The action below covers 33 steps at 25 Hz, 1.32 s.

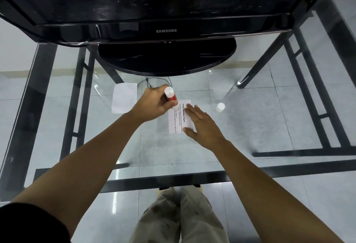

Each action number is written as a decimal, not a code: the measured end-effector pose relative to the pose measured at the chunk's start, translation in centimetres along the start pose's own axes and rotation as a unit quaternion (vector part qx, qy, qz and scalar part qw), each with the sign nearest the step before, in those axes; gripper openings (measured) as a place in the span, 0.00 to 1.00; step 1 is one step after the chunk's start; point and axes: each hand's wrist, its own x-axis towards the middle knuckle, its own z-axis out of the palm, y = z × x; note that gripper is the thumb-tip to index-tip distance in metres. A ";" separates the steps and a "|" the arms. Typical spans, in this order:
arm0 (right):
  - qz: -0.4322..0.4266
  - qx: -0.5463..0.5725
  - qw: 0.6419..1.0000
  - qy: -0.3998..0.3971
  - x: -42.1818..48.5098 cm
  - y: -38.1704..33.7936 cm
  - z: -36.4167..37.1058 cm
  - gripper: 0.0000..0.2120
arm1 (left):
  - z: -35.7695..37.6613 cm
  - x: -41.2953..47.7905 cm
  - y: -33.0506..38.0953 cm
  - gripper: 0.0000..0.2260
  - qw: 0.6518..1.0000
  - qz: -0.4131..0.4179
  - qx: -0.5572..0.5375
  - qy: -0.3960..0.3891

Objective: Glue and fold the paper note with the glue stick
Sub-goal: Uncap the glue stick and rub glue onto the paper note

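A small white paper note (178,116) with printed black text lies flat on the glass table. My left hand (154,104) grips a red glue stick (170,94) with a white end, tilted, its lower tip at the note's upper left edge. My right hand (202,125) lies flat with fingers spread, pressing on the note's right side and covering part of it. The glue stick's white cap (220,107) stands on the glass to the right of the note.
A second blank white paper (124,97) lies to the left of my left hand. A black Samsung monitor (165,31) on a round black base (167,58) stands at the back of the glass table (250,127). A thin black cable (152,82) runs behind the hands.
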 end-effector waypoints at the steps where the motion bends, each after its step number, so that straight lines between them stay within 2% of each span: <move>1: -0.001 0.003 1.000 0.000 0.0 0.0 0.0 0.31 | 0.3 -0.9 0.2 0.11 1.000 0.011 -0.017 -0.009; 4: -0.003 0.011 1.000 0.003 -0.1 -0.1 -0.1 0.31 | 1.4 -4.0 0.7 0.09 0.996 0.030 -0.060 -0.051; 7: -0.003 0.005 1.000 0.004 -0.1 -0.1 -0.1 0.31 | 1.8 -4.3 0.6 0.09 0.996 0.032 -0.051 -0.069; 11: -0.003 0.000 1.000 0.002 -0.1 0.0 0.0 0.31 | 1.0 -1.1 0.5 0.10 0.998 0.042 -0.001 -0.037; 15: -0.004 -0.006 1.000 0.004 -0.1 0.0 0.0 0.32 | 0.4 0.6 0.4 0.11 1.000 0.004 0.017 0.005; 19: -0.003 0.009 1.000 0.006 -0.2 -0.1 -0.2 0.33 | 1.8 -3.2 1.2 0.09 0.998 0.030 -0.043 -0.027; 22: 0.001 0.015 1.000 0.008 -0.2 -0.1 -0.2 0.34 | 2.4 -4.4 1.2 0.10 0.997 0.030 -0.042 -0.053; 25: -0.002 0.005 1.000 0.009 -0.1 -0.2 -0.3 0.34 | 1.8 -1.6 1.1 0.10 0.999 0.034 -0.013 -0.026; 28: -0.002 -0.010 1.000 0.006 0.0 -0.3 -0.2 0.34 | 1.0 0.9 0.8 0.11 1.000 0.003 0.022 0.002; 31: 0.003 0.001 1.000 0.007 0.0 -0.3 -0.3 0.35 | 1.2 0.0 0.9 0.11 1.000 0.003 -0.010 0.010; 33: 0.005 0.014 1.000 0.010 -0.1 -0.4 -0.4 0.35 | 1.9 -2.2 1.2 0.10 0.999 0.032 -0.040 -0.017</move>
